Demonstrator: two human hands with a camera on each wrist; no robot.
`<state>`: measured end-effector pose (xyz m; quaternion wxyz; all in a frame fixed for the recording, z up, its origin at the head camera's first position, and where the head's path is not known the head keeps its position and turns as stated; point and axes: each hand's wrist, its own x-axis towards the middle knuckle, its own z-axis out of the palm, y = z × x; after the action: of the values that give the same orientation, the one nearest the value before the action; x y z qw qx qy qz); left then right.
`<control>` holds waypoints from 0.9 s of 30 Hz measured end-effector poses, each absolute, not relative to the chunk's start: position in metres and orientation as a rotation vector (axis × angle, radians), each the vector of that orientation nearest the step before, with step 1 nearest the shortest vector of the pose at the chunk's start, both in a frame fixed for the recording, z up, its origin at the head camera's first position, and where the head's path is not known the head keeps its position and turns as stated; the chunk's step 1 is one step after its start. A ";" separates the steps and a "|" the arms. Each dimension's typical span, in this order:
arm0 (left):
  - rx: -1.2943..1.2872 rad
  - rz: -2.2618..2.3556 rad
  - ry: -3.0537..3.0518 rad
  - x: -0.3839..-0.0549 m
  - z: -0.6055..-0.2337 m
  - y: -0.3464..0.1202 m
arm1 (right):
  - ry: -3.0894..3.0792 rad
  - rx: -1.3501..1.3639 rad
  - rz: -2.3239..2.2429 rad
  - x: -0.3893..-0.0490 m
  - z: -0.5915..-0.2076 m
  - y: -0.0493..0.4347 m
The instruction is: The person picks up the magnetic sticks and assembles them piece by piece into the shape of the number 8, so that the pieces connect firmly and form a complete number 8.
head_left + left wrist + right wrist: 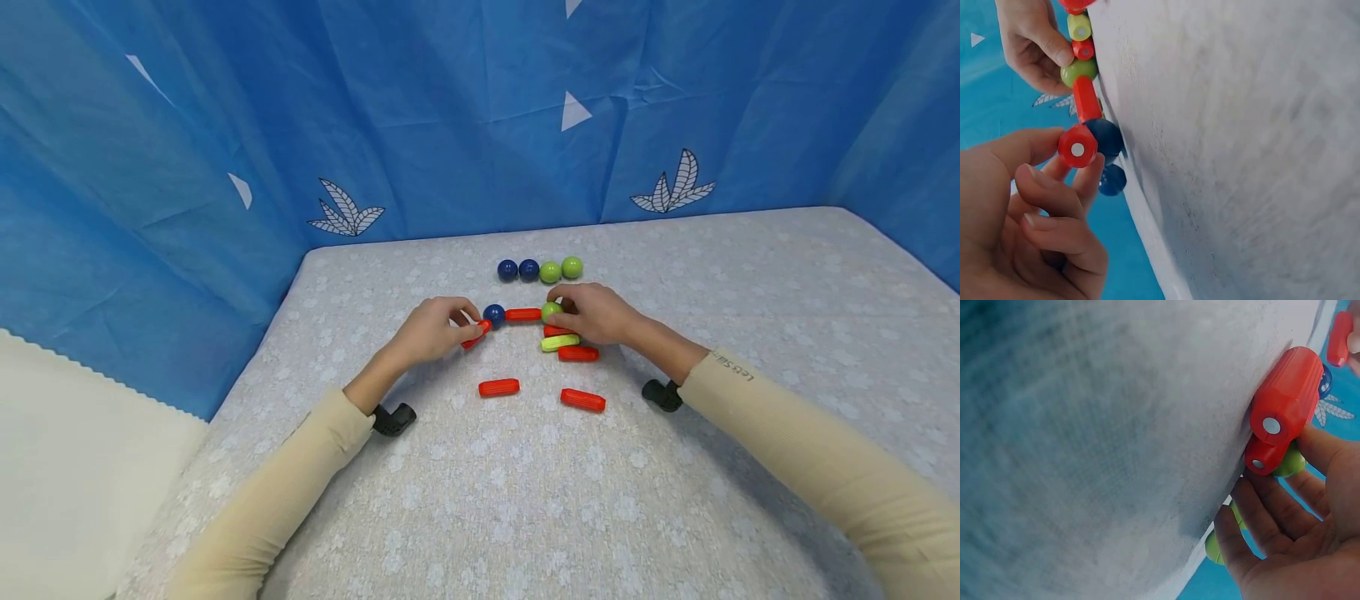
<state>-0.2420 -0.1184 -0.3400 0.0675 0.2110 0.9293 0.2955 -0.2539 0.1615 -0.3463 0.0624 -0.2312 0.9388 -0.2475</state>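
Note:
My left hand (435, 329) pinches a red ribbed rod (476, 335) between thumb and fingers. A pale round disc shows in the rod's near end in the left wrist view, and its far end is right at a dark blue ball (494, 315). From that ball a second red rod (523, 315) runs across to a green ball (551, 311). My right hand (596, 312) holds this green ball between thumb and fingers. Just below the right fingers lie a red rod (557, 331), a yellow-green rod (560, 342) and another red rod (578, 354), side by side.
Behind the hands, two dark blue balls (518, 270) and two green balls (561, 269) form a row. Two loose red rods, one on the left (498, 387) and one on the right (582, 400), lie nearer on the patterned tablecloth (525, 500). A blue curtain (480, 125) hangs behind.

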 end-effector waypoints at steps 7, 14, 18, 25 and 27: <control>0.593 0.916 2.786 -0.244 -0.338 -0.115 | 2.838 -0.696 -0.733 -0.254 -0.346 0.161; 0.550 0.866 2.741 -0.243 -0.338 -0.116 | 2.837 -0.705 -0.733 -0.255 -0.347 0.161; 0.578 0.805 2.677 -0.245 -0.340 -0.119 | 2.839 -0.712 -0.735 -0.255 -0.347 0.161; 0.660 0.790 2.667 -0.246 -0.342 -0.118 | 2.840 -0.714 -0.732 -0.255 -0.347 0.161; 0.673 0.812 2.667 -0.245 -0.342 -0.117 | 2.842 -0.714 -0.731 -0.255 -0.347 0.161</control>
<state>-0.2446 -0.1170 -0.3425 0.1363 0.2323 0.9213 0.2803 -0.2553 0.1610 -0.3465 0.0606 -0.2360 0.9393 -0.2415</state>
